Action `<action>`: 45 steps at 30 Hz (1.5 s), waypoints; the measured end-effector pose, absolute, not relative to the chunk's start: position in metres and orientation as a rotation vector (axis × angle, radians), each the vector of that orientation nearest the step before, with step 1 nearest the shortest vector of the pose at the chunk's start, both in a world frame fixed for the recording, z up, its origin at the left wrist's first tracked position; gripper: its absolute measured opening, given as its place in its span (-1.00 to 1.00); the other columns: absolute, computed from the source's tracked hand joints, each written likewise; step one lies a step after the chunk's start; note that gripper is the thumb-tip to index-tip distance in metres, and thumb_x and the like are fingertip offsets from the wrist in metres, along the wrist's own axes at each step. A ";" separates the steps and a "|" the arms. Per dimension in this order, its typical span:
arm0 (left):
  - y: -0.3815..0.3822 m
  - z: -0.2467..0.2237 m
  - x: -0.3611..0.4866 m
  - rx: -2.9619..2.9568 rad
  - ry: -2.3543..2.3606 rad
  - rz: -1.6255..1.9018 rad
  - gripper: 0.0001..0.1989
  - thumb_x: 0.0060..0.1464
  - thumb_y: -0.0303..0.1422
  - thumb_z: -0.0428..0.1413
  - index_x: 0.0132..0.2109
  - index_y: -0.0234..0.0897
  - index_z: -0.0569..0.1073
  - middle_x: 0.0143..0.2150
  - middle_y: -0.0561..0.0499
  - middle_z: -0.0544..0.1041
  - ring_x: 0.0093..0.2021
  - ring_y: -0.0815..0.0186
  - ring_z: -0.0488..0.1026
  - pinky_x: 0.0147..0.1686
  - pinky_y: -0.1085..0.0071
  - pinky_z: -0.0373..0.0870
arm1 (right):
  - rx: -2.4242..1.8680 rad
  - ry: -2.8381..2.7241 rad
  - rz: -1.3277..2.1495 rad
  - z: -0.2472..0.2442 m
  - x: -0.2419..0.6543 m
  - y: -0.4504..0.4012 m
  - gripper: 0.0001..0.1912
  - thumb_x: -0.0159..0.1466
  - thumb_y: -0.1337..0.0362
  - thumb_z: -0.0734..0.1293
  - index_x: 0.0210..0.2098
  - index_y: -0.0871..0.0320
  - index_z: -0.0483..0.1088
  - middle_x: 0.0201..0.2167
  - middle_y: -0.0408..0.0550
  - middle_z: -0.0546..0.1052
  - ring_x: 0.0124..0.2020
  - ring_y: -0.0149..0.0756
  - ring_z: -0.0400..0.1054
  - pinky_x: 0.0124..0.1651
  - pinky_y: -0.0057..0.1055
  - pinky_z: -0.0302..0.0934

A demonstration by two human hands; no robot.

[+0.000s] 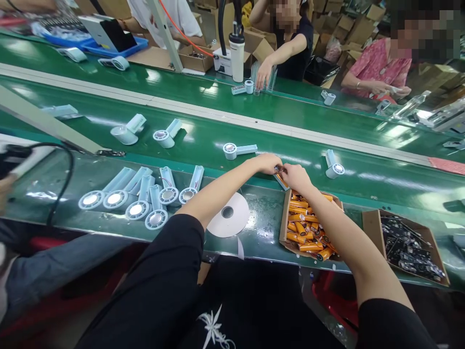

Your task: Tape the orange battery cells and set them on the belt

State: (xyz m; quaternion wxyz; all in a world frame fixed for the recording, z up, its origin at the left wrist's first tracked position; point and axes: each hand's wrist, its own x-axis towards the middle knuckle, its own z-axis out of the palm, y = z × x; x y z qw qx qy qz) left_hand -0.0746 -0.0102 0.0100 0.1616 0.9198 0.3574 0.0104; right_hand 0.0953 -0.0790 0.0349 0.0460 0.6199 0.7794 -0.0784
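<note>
My left hand [269,164] and my right hand [296,177] meet above the near edge of the conveyor, fingers pinched together. Between and under them shows part of a light-blue handheld fan [281,181], with something orange, like a battery, in its handle; the rest is hidden by my fingers. Just below my right hand and forearm stands a cardboard box [284,223] of orange cylindrical batteries [301,228]. A white paper reel [236,220] lies flat under my left forearm. Several light-blue fans with open handles [136,209] lie on the bench to the left.
More fans [230,150] lie spread on the green conveyor [203,160]. A box of dark circuit boards [407,247] stands at the right. A slanted metal post [54,121] rises at the left. Across the belt, people work near a white cup [237,58].
</note>
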 end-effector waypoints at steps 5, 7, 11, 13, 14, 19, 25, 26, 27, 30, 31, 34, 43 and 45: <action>-0.013 0.009 -0.070 2.615 1.005 0.069 -0.68 0.22 -0.32 0.12 0.02 0.00 0.69 0.23 0.10 0.67 0.17 0.20 0.58 0.07 0.37 0.42 | 1.939 2.334 -0.209 0.039 0.101 -0.085 -0.61 0.56 0.13 0.22 0.11 0.17 0.61 -0.05 0.25 0.70 0.04 0.13 0.61 0.06 -0.19 0.39; -0.013 0.007 -0.066 2.609 1.012 0.075 -0.69 0.24 -0.32 0.11 0.02 -0.01 0.69 0.22 0.08 0.67 0.18 0.20 0.57 0.08 0.37 0.42 | 1.970 2.334 -0.196 0.043 0.103 -0.089 -0.60 0.57 0.15 0.18 0.14 0.18 0.57 -0.05 0.27 0.69 0.03 0.16 0.61 0.04 -0.18 0.38; -0.015 0.004 -0.056 2.587 1.069 0.099 -0.70 0.25 -0.32 0.10 -0.01 -0.09 0.70 0.18 -0.02 0.69 0.15 0.14 0.58 0.10 0.33 0.41 | 2.014 2.341 -0.200 0.050 0.115 -0.100 -0.63 0.56 0.23 0.15 0.18 0.22 0.47 -0.08 0.28 0.69 -0.02 0.17 0.60 -0.04 -0.20 0.36; -0.016 0.005 -0.052 2.566 1.098 0.120 -0.71 0.25 -0.31 0.10 -0.01 -0.12 0.69 0.15 -0.07 0.70 0.13 0.10 0.59 0.09 0.30 0.42 | 2.000 2.366 -0.228 0.053 0.122 -0.104 -0.65 0.55 0.24 0.15 0.18 0.20 0.45 -0.07 0.24 0.70 -0.03 0.12 0.60 -0.05 -0.24 0.36; -0.016 0.005 -0.051 2.550 1.106 0.128 -0.70 0.26 -0.30 0.09 -0.01 -0.12 0.69 0.13 -0.07 0.70 0.11 0.10 0.59 0.07 0.30 0.42 | 1.985 2.385 -0.246 0.053 0.124 -0.106 -0.65 0.55 0.25 0.15 0.19 0.19 0.44 -0.05 0.20 0.70 -0.02 0.09 0.60 -0.05 -0.26 0.36; -0.014 0.008 -0.049 2.447 1.157 0.177 -0.71 0.32 -0.25 0.05 0.03 -0.14 0.62 0.05 -0.05 0.72 0.04 0.14 0.61 0.00 0.35 0.42 | 1.866 2.488 -0.289 0.051 0.126 -0.108 -0.59 0.57 0.24 0.20 0.34 0.06 0.43 0.10 0.04 0.67 0.10 -0.08 0.57 0.08 -0.33 0.38; -0.012 0.008 -0.039 2.304 1.179 0.267 -0.68 0.45 -0.33 -0.14 0.14 -0.12 0.46 -0.02 0.05 0.73 -0.06 0.25 0.63 -0.09 0.40 0.43 | 1.770 2.402 -0.212 0.046 0.122 -0.103 -0.53 0.57 0.18 0.20 0.37 0.06 0.49 0.17 0.16 0.61 0.15 0.02 0.55 0.13 -0.26 0.38; -0.012 0.007 -0.037 2.286 1.181 0.275 -0.69 0.44 -0.34 -0.13 0.14 -0.12 0.45 -0.03 0.05 0.73 -0.07 0.25 0.64 -0.10 0.40 0.43 | 1.742 2.386 -0.208 0.046 0.123 -0.101 -0.53 0.58 0.17 0.19 0.38 0.05 0.49 0.19 0.16 0.61 0.16 0.02 0.54 0.14 -0.25 0.38; -0.012 0.007 -0.035 2.270 1.188 0.284 -0.70 0.43 -0.34 -0.10 0.14 -0.13 0.46 -0.03 0.04 0.73 -0.08 0.24 0.64 -0.10 0.39 0.44 | 1.710 2.371 -0.206 0.047 0.124 -0.098 -0.52 0.59 0.15 0.17 0.37 0.03 0.50 0.20 0.15 0.61 0.18 0.02 0.53 0.16 -0.24 0.38; -0.015 0.007 -0.031 2.228 1.228 0.334 -0.63 0.40 -0.35 -0.05 0.26 -0.18 0.42 0.03 -0.05 0.72 -0.04 0.18 0.64 -0.03 0.33 0.49 | 1.600 2.314 -0.221 0.051 0.128 -0.088 -0.51 0.60 0.05 0.14 0.35 -0.05 0.52 0.19 0.10 0.63 0.19 0.01 0.54 0.20 -0.21 0.37; -0.017 0.007 -0.031 2.219 1.239 0.365 -0.57 0.39 -0.35 -0.04 0.33 -0.20 0.38 0.10 -0.10 0.70 0.03 0.17 0.64 0.03 0.31 0.49 | 1.565 2.291 -0.232 0.053 0.129 -0.084 -0.51 0.60 0.02 0.16 0.34 -0.07 0.53 0.18 0.08 0.65 0.19 0.01 0.54 0.21 -0.20 0.38; -0.033 0.009 -0.038 2.207 1.263 0.469 -0.43 0.41 -0.33 -0.04 0.49 -0.30 0.21 0.38 -0.23 0.52 0.32 0.12 0.49 0.33 0.22 0.37 | 1.493 2.234 -0.255 0.057 0.128 -0.073 -0.55 0.56 0.03 0.22 0.30 -0.10 0.57 0.21 0.05 0.65 0.20 0.03 0.55 0.21 -0.18 0.39; -0.172 0.003 -0.152 2.269 1.200 0.728 -0.61 0.41 -0.19 0.05 0.24 -0.23 0.53 0.25 -0.16 0.62 0.36 0.03 0.44 0.43 -0.04 0.35 | 1.491 2.200 -0.297 0.059 0.121 -0.051 -0.67 0.45 0.15 0.38 0.09 0.05 0.70 0.12 0.15 0.69 0.14 0.06 0.58 0.12 -0.23 0.40; -0.216 -0.011 -0.187 2.247 1.301 0.806 -0.65 0.43 -0.18 0.04 0.17 -0.20 0.57 0.18 -0.14 0.66 0.31 0.04 0.50 0.37 -0.02 0.44 | 1.472 2.209 -0.329 0.057 0.124 -0.048 -0.72 0.41 0.14 0.43 0.04 0.01 0.72 0.05 0.09 0.72 0.10 -0.02 0.59 0.09 -0.31 0.39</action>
